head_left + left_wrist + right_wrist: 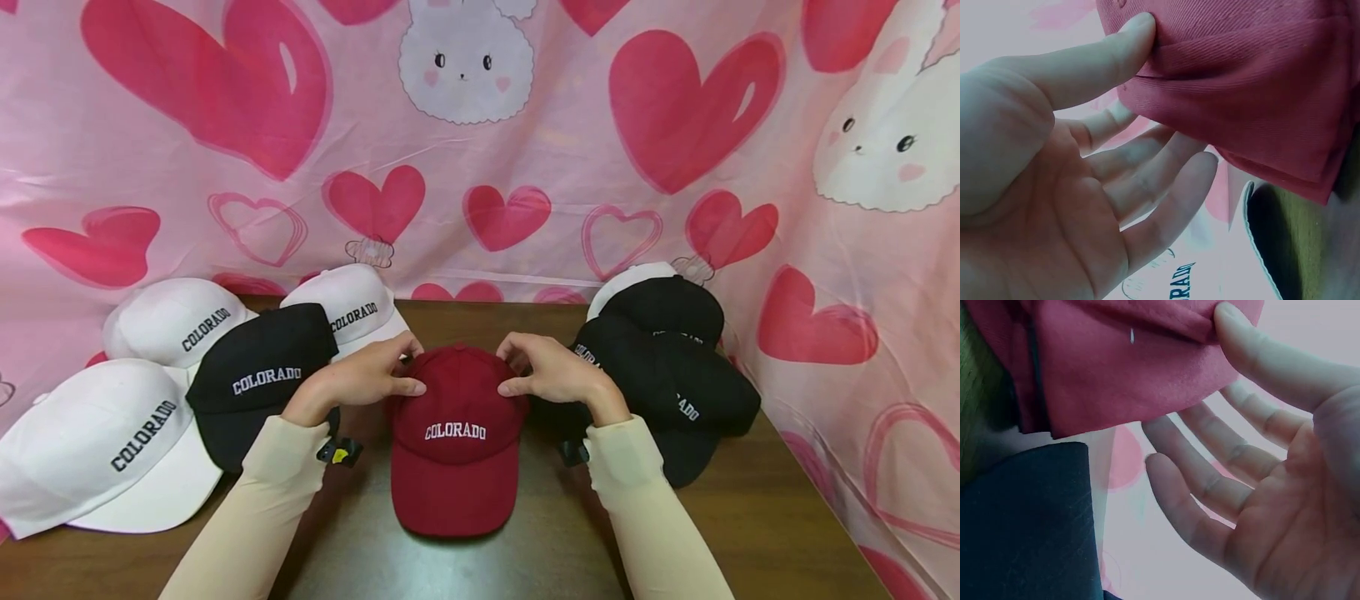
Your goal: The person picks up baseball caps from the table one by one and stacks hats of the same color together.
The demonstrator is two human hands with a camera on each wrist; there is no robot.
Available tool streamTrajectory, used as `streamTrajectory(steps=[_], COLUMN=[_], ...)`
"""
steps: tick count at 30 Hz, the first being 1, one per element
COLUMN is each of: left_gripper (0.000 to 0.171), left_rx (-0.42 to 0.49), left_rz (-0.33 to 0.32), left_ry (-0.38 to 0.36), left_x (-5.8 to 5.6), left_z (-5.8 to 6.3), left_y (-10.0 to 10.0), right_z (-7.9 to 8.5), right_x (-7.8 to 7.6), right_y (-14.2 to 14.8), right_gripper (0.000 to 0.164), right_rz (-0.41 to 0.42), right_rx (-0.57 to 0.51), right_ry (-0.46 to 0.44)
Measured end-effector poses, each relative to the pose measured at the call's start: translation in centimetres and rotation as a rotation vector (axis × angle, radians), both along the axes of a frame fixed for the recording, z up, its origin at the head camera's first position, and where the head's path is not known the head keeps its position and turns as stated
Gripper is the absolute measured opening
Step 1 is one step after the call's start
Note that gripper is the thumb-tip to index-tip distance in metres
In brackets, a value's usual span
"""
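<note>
A dark red baseball cap (pixel 456 408) with COLORADO in white letters sits in the middle of the table, its brim toward me. My left hand (pixel 367 371) pinches the left side of its crown, and my right hand (pixel 551 375) does the same on the right. The left wrist view has the left thumb (pixel 1132 47) on the red cloth (pixel 1254 94), with fingers behind its edge. Seen from the right wrist, the right thumb (pixel 1241 337) dents the cloth (pixel 1129 369) while the other fingers spread behind and below.
On the left, white caps (pixel 97 442) surround a black COLORADO cap (pixel 262 367). To the right lies a pile of black caps (pixel 682 383) with a white cap (pixel 626 283) behind. A pink heart-patterned cloth (pixel 562 142) hangs behind the wooden table (pixel 780 517).
</note>
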State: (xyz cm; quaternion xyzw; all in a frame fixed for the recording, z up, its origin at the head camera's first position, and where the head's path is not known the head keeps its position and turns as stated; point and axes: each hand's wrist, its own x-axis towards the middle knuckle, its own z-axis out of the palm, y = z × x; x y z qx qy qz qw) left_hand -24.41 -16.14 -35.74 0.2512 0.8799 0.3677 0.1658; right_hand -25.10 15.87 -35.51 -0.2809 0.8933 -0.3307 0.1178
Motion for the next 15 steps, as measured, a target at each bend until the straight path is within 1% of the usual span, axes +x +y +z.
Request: streamTrajectory(steps=[3,8,15], left_gripper=[0.037,0.036,0.037], left_rx=[0.016,0.033,0.05], left_rz=[0.011,0.01,0.025], left_ry=[0.013,0.062,0.075], left_x=[-0.04,-0.26,-0.5], left_z=[-0.16,-0.49,-0.88], left_y=[0.01,0.14,0.31], right_z=[-0.16,-0.39,-0.6], right_x=[-0.17,-0.37,-0.29], right_y=[-0.12,-0.21,-0.23], right_gripper=[0.039,0.038,0.037], right_rz=[-0.005,-0.02,-0.035], right_rx=[-0.016,-0.03,-0.056], right_ry=[0.016,0.028,0.056])
